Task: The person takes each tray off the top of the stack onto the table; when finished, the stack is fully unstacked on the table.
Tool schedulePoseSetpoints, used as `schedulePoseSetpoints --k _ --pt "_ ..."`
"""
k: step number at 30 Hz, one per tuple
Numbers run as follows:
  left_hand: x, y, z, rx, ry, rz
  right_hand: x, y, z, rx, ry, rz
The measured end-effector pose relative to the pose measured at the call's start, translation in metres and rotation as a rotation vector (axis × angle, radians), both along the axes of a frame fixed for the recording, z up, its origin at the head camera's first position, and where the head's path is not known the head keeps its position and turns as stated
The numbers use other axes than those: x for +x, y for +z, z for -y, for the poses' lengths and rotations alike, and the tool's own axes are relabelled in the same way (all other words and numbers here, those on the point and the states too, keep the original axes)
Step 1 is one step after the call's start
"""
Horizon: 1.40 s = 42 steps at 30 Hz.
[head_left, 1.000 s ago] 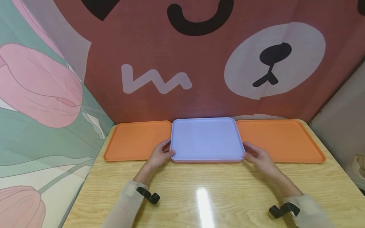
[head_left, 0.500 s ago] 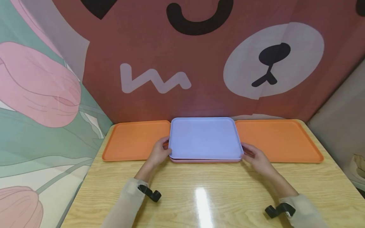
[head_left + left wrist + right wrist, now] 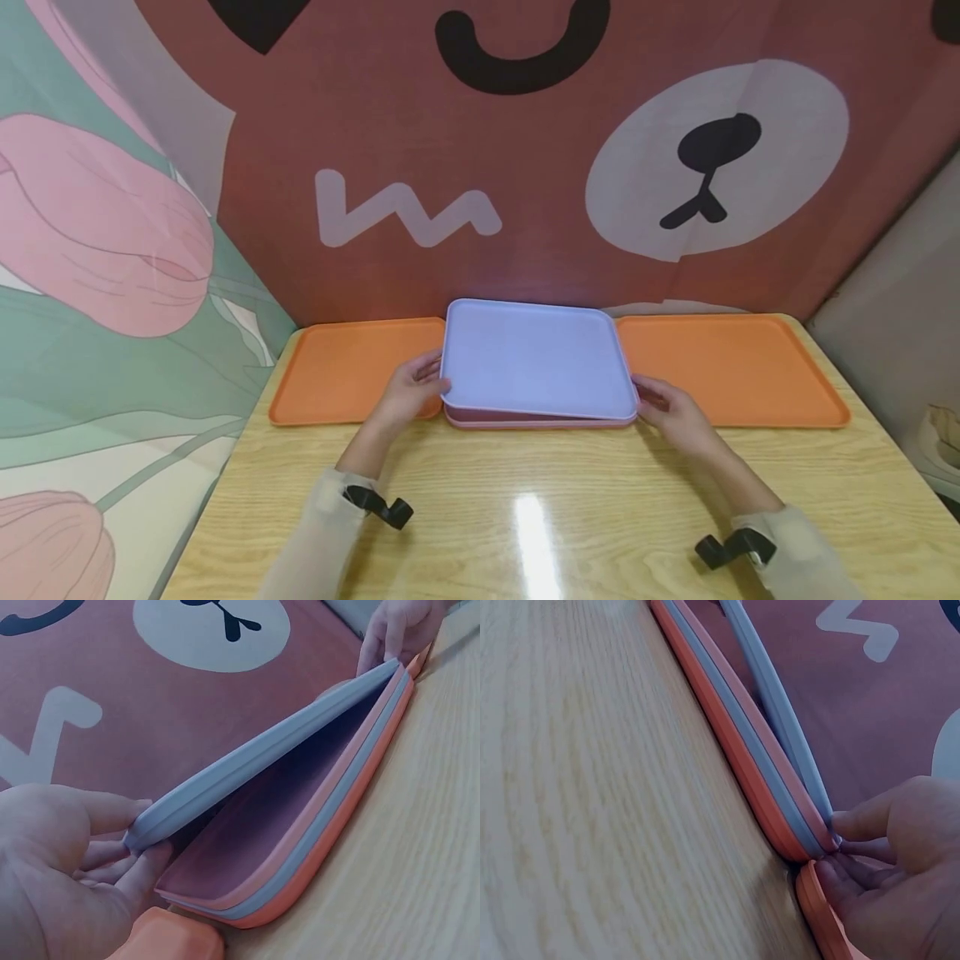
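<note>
The lavender-blue tray point(image 3: 536, 358) tops a stack at the middle of the table, its left side tilted up. My left hand point(image 3: 405, 392) pinches its raised left edge; the left wrist view shows this hand point(image 3: 67, 862) with the thumb over the tray point(image 3: 262, 750) and fingers beneath. At the right edge my right hand point(image 3: 678, 417) holds the tray's lower corner, thumb on its rim in the right wrist view point(image 3: 907, 862). Underneath lie a pink tray point(image 3: 289, 847), a blue one point(image 3: 300, 874) and an orange one point(image 3: 315, 877).
An orange tray point(image 3: 352, 375) lies left of the stack, and another orange tray point(image 3: 738, 371) lies to its right. A printed cloth point(image 3: 525, 167) hangs behind the wooden table point(image 3: 450, 500). Black wrist cameras sit on both sleeves.
The top tray's left side has risen off the stack with my left hand, opening a gap over the pink tray. My right hand has shifted slightly left and stays at the right edge.
</note>
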<state>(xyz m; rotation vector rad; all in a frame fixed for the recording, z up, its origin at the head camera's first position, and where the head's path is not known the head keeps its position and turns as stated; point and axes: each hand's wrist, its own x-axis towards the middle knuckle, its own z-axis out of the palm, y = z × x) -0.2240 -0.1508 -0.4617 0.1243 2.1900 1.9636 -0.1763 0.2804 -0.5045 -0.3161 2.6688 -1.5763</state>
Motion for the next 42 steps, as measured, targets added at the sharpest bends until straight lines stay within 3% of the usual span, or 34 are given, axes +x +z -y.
schedulePoseSetpoints --k 5,10,21,27,32,37,42 --pt "0.008 -0.006 0.0 0.03 0.018 0.048 -0.002 0.0 0.002 0.038 -0.04 0.018" --pt "0.015 -0.012 -0.002 0.101 0.003 0.034 -0.003 0.001 0.004 0.01 -0.052 0.042" --pt "0.017 -0.023 0.001 0.163 0.068 0.056 -0.006 -0.001 0.006 -0.04 -0.078 0.081" --pt "0.018 -0.022 0.007 0.191 0.087 0.081 -0.007 -0.001 0.005 -0.059 -0.084 0.087" --pt "0.022 -0.018 0.014 0.207 0.063 0.098 -0.008 0.0 0.005 -0.061 -0.088 0.098" --pt "0.031 -0.013 0.027 0.232 0.018 0.119 -0.007 0.001 0.005 -0.082 -0.09 0.115" --pt "0.044 -0.007 0.05 0.219 0.016 0.133 -0.007 0.0 0.004 -0.112 -0.078 0.108"
